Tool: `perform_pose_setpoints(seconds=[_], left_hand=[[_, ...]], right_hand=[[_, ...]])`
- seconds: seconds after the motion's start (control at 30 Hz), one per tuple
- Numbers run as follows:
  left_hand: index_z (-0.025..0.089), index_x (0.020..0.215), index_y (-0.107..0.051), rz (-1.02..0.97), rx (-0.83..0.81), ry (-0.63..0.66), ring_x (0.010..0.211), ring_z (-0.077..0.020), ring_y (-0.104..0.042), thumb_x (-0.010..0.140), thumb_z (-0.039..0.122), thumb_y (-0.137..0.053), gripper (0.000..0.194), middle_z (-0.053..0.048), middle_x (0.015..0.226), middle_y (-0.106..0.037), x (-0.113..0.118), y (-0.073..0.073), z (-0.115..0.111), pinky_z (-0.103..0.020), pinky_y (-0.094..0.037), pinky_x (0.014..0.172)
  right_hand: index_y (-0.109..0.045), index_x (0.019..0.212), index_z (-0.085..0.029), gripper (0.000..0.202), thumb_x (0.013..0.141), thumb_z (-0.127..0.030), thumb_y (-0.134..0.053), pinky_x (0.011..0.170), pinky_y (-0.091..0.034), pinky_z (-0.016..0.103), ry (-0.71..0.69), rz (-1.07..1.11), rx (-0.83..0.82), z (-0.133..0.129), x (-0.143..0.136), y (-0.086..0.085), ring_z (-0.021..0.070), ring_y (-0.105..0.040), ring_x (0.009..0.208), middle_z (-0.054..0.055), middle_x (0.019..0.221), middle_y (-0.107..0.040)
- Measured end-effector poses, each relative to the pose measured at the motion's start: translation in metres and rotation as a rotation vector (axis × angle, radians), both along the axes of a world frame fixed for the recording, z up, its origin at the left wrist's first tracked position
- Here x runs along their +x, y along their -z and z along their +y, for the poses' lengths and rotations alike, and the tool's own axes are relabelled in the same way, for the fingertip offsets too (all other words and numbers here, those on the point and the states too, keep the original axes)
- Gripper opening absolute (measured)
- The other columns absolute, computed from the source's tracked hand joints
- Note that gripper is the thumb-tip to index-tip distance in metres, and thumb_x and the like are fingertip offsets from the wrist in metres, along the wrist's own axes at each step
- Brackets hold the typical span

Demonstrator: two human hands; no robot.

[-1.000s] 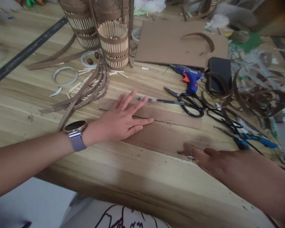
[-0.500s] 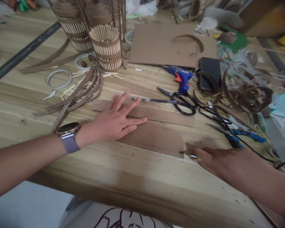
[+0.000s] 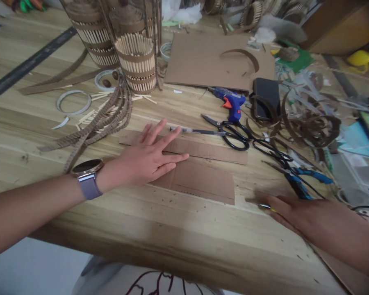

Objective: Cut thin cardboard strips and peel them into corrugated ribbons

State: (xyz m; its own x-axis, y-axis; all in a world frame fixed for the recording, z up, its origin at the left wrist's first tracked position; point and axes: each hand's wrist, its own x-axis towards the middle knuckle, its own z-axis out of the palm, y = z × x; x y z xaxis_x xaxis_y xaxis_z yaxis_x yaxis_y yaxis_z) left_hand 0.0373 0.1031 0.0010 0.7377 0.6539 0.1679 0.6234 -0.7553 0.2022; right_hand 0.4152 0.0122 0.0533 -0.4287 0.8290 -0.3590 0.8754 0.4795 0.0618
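Note:
My left hand lies flat with fingers spread, pressing on a narrow cardboard strip and a wider cardboard piece just below it. The wider piece has a line drawn near its front edge. To its right, apart from the cardboard, my right hand is closed around a craft knife; its metal end and a bit of yellow show, the rest is hidden in my fingers. A pen lies beyond the strip, its tip end near black-handled scissors.
Behind stand stick-and-cardboard cylinders and a large cardboard sheet. A blue glue gun, a phone, blue-handled pliers and curled brown strips crowd the right. Tape rings and corrugated strips lie left.
My right hand has moved right with the craft knife, away from the wider cardboard's corner. My left hand stays in place on the cardboard. The view has shifted slightly.

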Motion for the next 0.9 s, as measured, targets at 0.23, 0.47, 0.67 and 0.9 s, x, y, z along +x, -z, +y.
perform_pose_setpoints(seconds=[0.23,0.47,0.67,0.9], left_hand=[[0.044,0.137,-0.054,-0.023,0.003,-0.013,0.149,-0.0410,-0.006,0.098,0.034,-0.053,0.040,0.003,0.165,-0.015,0.003,-0.001,-0.002,-0.066,-0.009,0.117],[0.042,0.137,-0.055,-0.002,-0.002,-0.007,0.149,-0.0411,-0.007,0.100,0.036,-0.048,0.038,-0.001,0.164,-0.017,0.003,-0.005,-0.002,-0.066,-0.011,0.116],[0.040,0.137,-0.056,-0.031,0.002,0.007,0.149,-0.0416,-0.007,0.100,0.035,-0.048,0.038,-0.003,0.164,-0.018,0.003,-0.003,-0.002,-0.066,-0.010,0.117],[0.039,0.136,-0.057,-0.054,0.010,0.012,0.149,-0.0421,-0.007,0.100,0.035,-0.048,0.037,-0.004,0.164,-0.019,0.002,-0.001,-0.002,-0.066,-0.010,0.117]], right_hand=[[-0.055,0.079,-0.025,0.023,0.096,-0.029,-0.040,0.047,-0.035,0.030,-0.097,0.016,-0.004,0.012,-0.035,-0.012,0.0192,-0.061,0.048,0.001,0.061,-0.065],[-0.053,0.084,-0.020,0.015,0.095,-0.019,-0.042,0.045,-0.016,0.029,-0.248,-0.024,-0.017,0.036,-0.131,-0.010,0.0147,-0.061,0.050,0.000,0.066,-0.066],[-0.051,0.085,-0.020,0.009,0.090,-0.013,-0.047,0.044,-0.015,0.029,-0.296,-0.102,-0.049,0.045,-0.150,-0.013,0.0142,-0.064,0.053,-0.001,0.068,-0.067],[-0.054,0.087,-0.021,0.017,0.083,-0.005,-0.052,0.043,-0.017,0.028,-0.282,-0.167,-0.091,0.044,-0.154,-0.015,0.0175,-0.068,0.058,-0.001,0.070,-0.070]])
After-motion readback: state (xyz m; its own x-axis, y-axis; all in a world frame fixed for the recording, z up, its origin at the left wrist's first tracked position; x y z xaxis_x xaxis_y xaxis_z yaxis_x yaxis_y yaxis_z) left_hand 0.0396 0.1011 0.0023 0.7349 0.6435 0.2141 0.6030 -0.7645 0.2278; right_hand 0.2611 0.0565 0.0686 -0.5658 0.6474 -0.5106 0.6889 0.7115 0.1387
